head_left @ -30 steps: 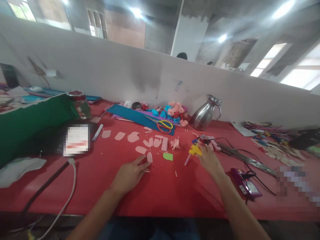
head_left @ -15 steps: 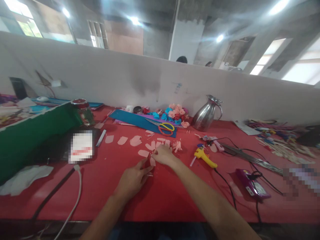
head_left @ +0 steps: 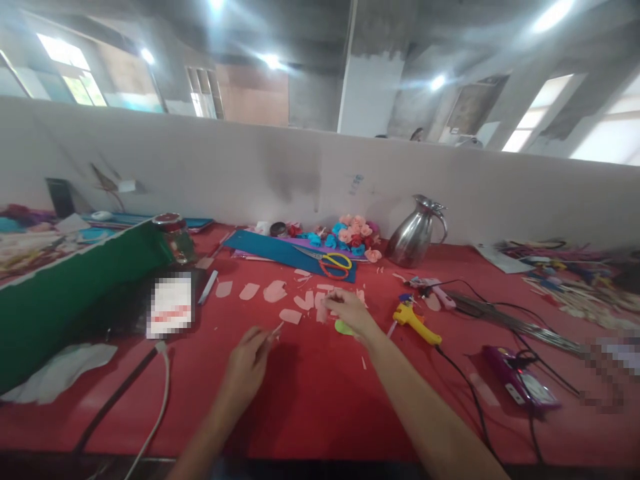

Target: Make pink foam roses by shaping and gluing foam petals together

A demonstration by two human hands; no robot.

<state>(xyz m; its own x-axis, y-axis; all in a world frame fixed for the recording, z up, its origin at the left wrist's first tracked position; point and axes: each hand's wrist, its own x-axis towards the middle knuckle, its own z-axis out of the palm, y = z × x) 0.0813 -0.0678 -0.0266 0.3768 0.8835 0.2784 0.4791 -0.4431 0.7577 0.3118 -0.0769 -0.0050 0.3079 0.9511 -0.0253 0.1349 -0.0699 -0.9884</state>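
My left hand [head_left: 250, 357] hovers low over the red tabletop, its fingers pinched on a thin pale stick [head_left: 278, 328] that points up to the right. To the right, my right hand [head_left: 353, 313] reaches among cut pink paper petals, its thumb and fingers closed at the top of one petal [head_left: 321, 312]. Whether that petal is lifted off the table I cannot tell. Other loose petals lie in a row to the left, among them a single petal [head_left: 249, 291] and a small stack [head_left: 275, 291]. A light green piece [head_left: 343, 327] lies beneath my right hand.
Scissors [head_left: 327, 260] rest on blue sheets [head_left: 265, 248], with paper flowers [head_left: 356, 233] behind. A steel jug [head_left: 415, 233] stands by the wall. A yellow glue gun [head_left: 416, 323] and a purple power strip [head_left: 520, 380] trail cords at right. A green box wall [head_left: 100, 287] rises at left.
My hands have moved apart: the left drew back to the left with the stick, the right moved right, off the petal between them. The green piece now shows. The view has tilted slightly.
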